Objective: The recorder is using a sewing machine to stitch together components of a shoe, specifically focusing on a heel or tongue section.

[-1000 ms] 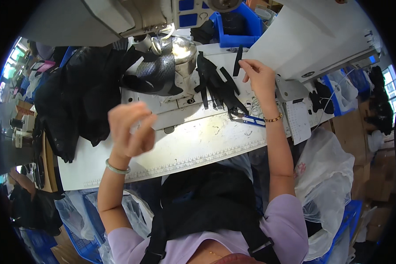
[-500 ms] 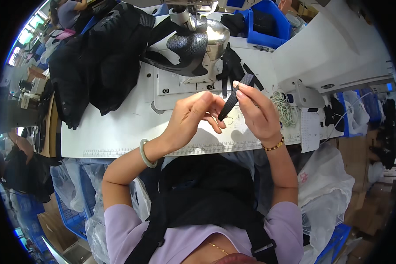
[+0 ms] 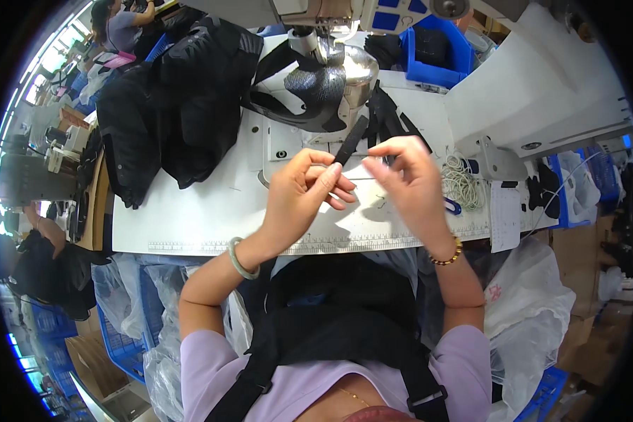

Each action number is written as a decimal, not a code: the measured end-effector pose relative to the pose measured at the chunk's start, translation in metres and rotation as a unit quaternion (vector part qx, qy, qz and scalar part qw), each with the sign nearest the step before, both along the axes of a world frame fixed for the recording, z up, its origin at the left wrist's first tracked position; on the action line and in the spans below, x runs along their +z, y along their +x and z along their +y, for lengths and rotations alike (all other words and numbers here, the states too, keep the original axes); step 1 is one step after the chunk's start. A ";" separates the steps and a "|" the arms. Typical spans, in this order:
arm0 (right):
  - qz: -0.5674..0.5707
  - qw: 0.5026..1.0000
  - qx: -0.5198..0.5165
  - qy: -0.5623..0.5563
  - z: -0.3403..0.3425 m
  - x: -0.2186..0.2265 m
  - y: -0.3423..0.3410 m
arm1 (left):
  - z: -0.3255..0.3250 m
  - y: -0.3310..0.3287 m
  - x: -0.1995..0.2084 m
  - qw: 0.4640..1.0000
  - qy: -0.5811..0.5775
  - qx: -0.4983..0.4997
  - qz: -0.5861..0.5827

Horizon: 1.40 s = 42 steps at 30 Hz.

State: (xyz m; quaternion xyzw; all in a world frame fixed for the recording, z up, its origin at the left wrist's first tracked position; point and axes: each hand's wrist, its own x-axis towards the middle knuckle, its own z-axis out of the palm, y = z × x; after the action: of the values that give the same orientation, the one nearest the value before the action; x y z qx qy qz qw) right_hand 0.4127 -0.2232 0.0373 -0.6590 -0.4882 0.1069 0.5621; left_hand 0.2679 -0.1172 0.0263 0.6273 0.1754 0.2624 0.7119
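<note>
My left hand pinches the lower end of a short black webbing strap between thumb and fingers. The strap slants up and to the right, above the white sewing table. Beside it, my right hand is raised with bent fingers smeared by motion, so its grip cannot be made out. A thin pale line shows between the two hands; whether it is thread is unclear. Behind them, a black shoe-like or mask-like curved piece sits under the sewing machine head. More black strips lie beside the machine.
A large black fabric bundle covers the table's left. At right are a coil of pale cord, a small blue-handled tool and a paper sheet. A blue bin stands behind. Another person sits far left.
The strap has passed from my right hand into my left hand's pinch. My right hand has come off it and turned. The whole view has shifted slightly.
</note>
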 end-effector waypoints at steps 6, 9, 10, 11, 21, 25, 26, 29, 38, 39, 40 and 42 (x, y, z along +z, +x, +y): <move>0.326 0.942 0.082 -0.005 0.003 -0.010 -0.009 | -0.013 0.004 0.000 0.993 0.113 0.035 0.008; 0.383 0.912 0.144 -0.024 0.001 0.003 0.001 | 0.004 0.001 0.007 0.837 0.519 0.168 -0.054; 0.406 0.895 0.182 -0.038 -0.001 0.006 0.005 | 0.016 0.003 0.012 0.740 0.637 0.196 -0.090; 0.396 0.895 0.197 -0.055 -0.005 0.012 0.008 | 0.018 0.003 0.025 0.742 0.651 0.141 -0.072; 0.294 0.947 0.129 0.006 -0.013 0.008 -0.008 | 0.000 0.012 0.019 0.940 0.334 0.043 -0.059; 0.270 0.955 0.119 0.035 -0.006 -0.001 -0.011 | 0.000 0.011 0.016 0.970 0.232 0.040 -0.061; 0.266 0.956 0.115 0.039 -0.004 -0.003 -0.011 | -0.001 0.011 0.016 0.966 0.250 0.049 -0.048; 0.245 0.963 0.108 0.043 0.002 -0.005 -0.010 | 0.002 0.014 0.010 0.953 0.284 0.096 -0.032; 0.285 0.952 0.098 0.050 0.014 -0.008 -0.016 | 0.003 0.014 -0.002 0.957 0.259 0.121 -0.048; 0.284 0.953 0.098 0.050 0.014 -0.008 -0.016 | 0.003 0.015 -0.002 0.957 0.259 0.122 -0.049; 0.277 0.954 0.099 0.048 0.015 -0.009 -0.017 | 0.003 0.014 0.000 0.959 0.250 0.123 -0.050; 0.270 0.956 0.102 0.047 0.015 -0.007 -0.017 | 0.002 0.013 0.002 0.961 0.241 0.125 -0.052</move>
State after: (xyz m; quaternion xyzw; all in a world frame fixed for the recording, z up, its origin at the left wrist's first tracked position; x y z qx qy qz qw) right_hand 0.3959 -0.2080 0.0299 -0.5253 -0.3871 0.3145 0.6894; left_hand 0.2812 -0.1154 0.0282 0.7387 0.1472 0.4160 0.5094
